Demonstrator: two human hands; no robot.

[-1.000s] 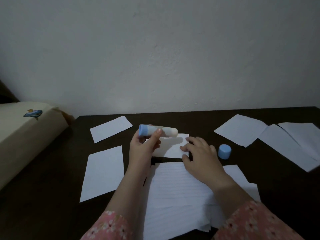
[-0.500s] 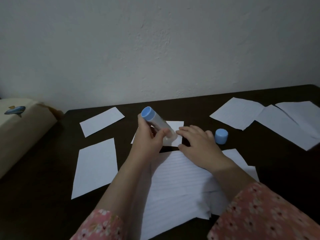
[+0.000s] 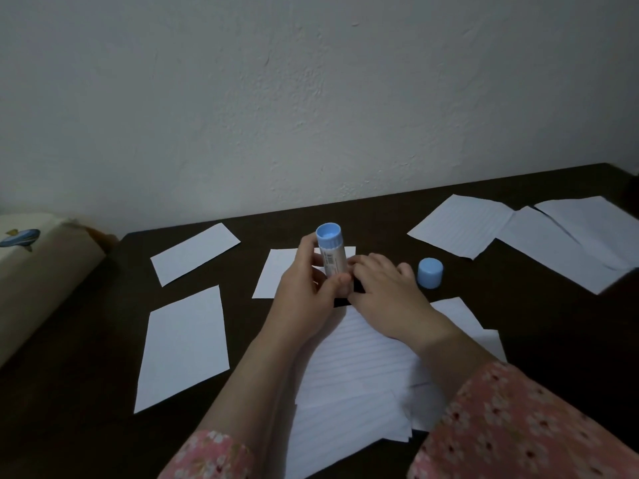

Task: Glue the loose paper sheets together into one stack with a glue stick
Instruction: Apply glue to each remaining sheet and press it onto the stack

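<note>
My left hand point(image 3: 306, 295) grips an uncapped glue stick point(image 3: 331, 252), held nearly upright with its blue base up and its tip down on a small white sheet point(image 3: 276, 271). My right hand point(image 3: 387, 295) lies flat with straight fingers on the right part of that sheet, pressing it to the table. A stack of lined sheets point(image 3: 352, 382) lies below both hands, partly under my forearms. The glue tip is hidden behind my left fingers.
The blue cap point(image 3: 429, 273) stands right of my right hand. Loose sheets lie at the left point(image 3: 183, 347), back left point(image 3: 195, 253) and back right point(image 3: 460, 226), point(image 3: 570, 243) on the dark table point(image 3: 69, 392). A cream box point(image 3: 38, 271) sits at the left edge.
My left hand has swung the glue stick from lying sideways to nearly upright, tip down onto the small sheet. My right hand stays pressing the sheet.
</note>
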